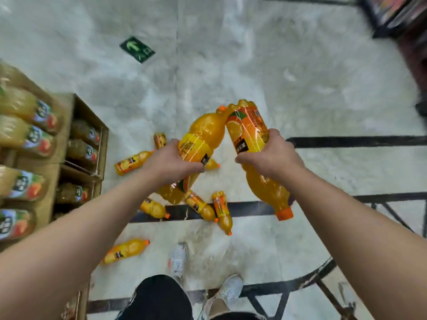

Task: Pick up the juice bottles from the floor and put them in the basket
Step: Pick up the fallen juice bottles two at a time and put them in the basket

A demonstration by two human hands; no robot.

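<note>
My left hand (172, 161) grips an orange juice bottle (204, 128) round its yellow label, cap pointing up and away. My right hand (270, 155) grips a second orange juice bottle (250, 125) round its label, held upside down with the orange cap (285, 214) toward me. The two bottles touch near their far ends. Several more juice bottles lie on the pale floor below, among them one (132, 161) at the left, one (223, 211) on the dark stripe and one (126, 250) near my feet. A black wire frame (355, 141), apparently the basket, is at the right.
Open cardboard boxes (76, 139) of pale-yellow drink bottles stand along the left. A green arrow sign (137, 49) is stuck on the floor ahead. A dark shelf (397, 17) fills the top right corner. My feet in white shoes (178, 262) are at the bottom.
</note>
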